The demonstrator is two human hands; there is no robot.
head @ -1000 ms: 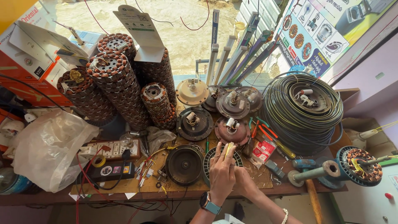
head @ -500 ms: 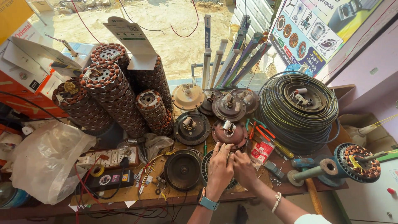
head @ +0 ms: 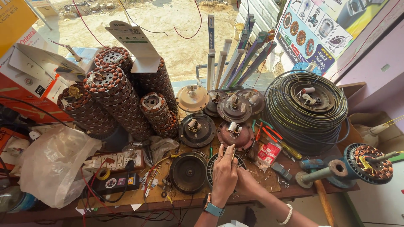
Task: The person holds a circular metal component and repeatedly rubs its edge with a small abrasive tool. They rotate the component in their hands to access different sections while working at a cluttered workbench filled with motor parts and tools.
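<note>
My left hand (head: 224, 174), with a blue watch at the wrist, is closed around a thin pale stick (head: 232, 153) that points up and away from me. It hovers over a round slotted stator (head: 209, 169) lying flat at the front of the wooden bench (head: 126, 197). My right hand (head: 247, 181), with a pale bracelet on the wrist, lies low against the stator's right side. My left hand covers its fingers, so its grip is hidden.
A black round motor cover (head: 188, 172) lies left of the stator, with fan motor housings (head: 197, 129) behind. Tall stacks of wound stators (head: 113, 98) fill the back left and a cable coil (head: 309, 111) the right. A plastic bag (head: 50, 166), power strip (head: 113, 161), screwdrivers (head: 288, 148) and a hammer (head: 324, 173) crowd the bench.
Both hands stay over the slotted stator. My right hand rose beside the left half a second ago and now sits lower, tucked behind it. The stick stays in my left hand.
</note>
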